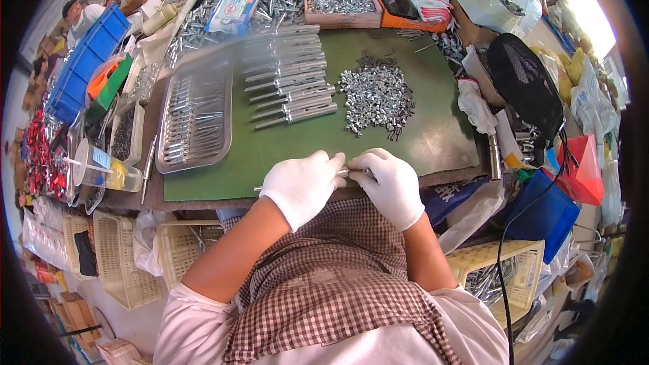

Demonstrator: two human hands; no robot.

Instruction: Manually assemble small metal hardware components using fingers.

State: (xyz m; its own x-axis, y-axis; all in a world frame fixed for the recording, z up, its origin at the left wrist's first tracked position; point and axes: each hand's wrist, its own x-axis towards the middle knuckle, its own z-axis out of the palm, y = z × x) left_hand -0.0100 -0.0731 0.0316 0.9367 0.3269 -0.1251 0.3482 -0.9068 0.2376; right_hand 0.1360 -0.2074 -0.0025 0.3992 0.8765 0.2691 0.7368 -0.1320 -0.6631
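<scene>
White knitted gloves cover both hands near the front edge of the green work mat. My left hand is closed around a thin metal rod, whose other end sticks out past the wrist side. The fingers of my right hand pinch at the rod's right end; any small part between them is mostly hidden. Beyond the hands, a row of similar metal rods with thicker sleeves lies on the mat. To its right spreads a heap of small shiny metal fittings mixed with dark screws.
A steel tray of rods stands at left. Behind the mat are a box of small parts and an orange box. A black mesh bag is at right; a black cable hangs there. Plastic baskets sit below.
</scene>
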